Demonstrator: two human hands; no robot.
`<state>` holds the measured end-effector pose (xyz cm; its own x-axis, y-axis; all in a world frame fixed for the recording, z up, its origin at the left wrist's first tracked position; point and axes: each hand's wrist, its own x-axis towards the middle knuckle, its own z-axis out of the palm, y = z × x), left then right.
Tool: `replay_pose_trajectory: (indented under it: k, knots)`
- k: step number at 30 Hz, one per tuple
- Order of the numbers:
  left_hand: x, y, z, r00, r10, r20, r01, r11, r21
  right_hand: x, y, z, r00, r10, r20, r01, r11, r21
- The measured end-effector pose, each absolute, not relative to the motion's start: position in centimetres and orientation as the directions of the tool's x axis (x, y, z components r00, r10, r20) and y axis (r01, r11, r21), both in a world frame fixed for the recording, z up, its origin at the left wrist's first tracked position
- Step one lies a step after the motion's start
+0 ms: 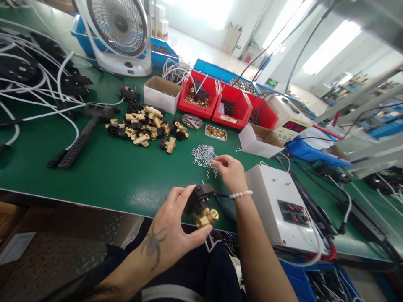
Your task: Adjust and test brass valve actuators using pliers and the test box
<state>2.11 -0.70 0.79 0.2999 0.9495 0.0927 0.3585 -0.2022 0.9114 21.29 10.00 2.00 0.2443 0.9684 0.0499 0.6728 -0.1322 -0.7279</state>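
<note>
Near the table's front edge, my left hand (171,228) grips a brass valve with a black actuator (201,203), thumb under the brass body and fingers around the black top. A thin pin sticks up from the black part, and a dark blue cable runs off it to the right. My right hand (230,170) is at the right edge of a loose pile of silver hairpin cotter pins (203,155), thumb and index finger pinched on one of them; the fingertips partly cover it.
Brass fittings with black caps (151,126) lie heaped beyond, beside a hammer (86,134). Red bins (231,119), a white carton (260,144) and a small tray of brass parts (215,137) stand behind. At right sits a grey control box (270,201); a fan (122,33) stands back left.
</note>
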Motion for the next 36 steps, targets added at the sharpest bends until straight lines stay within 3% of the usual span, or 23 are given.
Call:
replay_pose_trajectory:
  k: [9,14,20,24,29,36]
  knots:
    - [2.0,-1.2,0.8,0.218,0.965,0.149,0.308,-0.213,0.927,21.4,5.4,4.0,0.181,0.983,0.029,0.396,-0.046,-0.917]
    - [1.8,-1.4,1.3,0.215,0.962,0.166,0.341,-0.233,0.911,21.5,3.7,4.1,0.165,0.985,0.049,0.509,-0.042,-0.86]
    - [1.7,-2.1,1.8,0.216,0.947,0.237,0.384,-0.305,0.871,20.5,1.8,5.2,0.173,0.982,0.078,0.384,0.005,-0.923]
    - [1.7,-2.3,2.3,0.213,0.936,0.282,0.397,-0.347,0.85,20.2,0.4,6.5,0.115,0.993,-0.031,0.268,-0.061,-0.961]
    - [1.6,-2.4,2.7,0.224,0.926,0.303,0.397,-0.37,0.84,20.7,-0.3,6.9,0.091,0.991,-0.103,0.255,-0.123,-0.959]
    - [1.6,-2.6,3.4,0.229,0.916,0.329,0.4,-0.397,0.826,20.8,-1.6,8.1,0.023,0.992,0.128,0.384,0.11,-0.917]
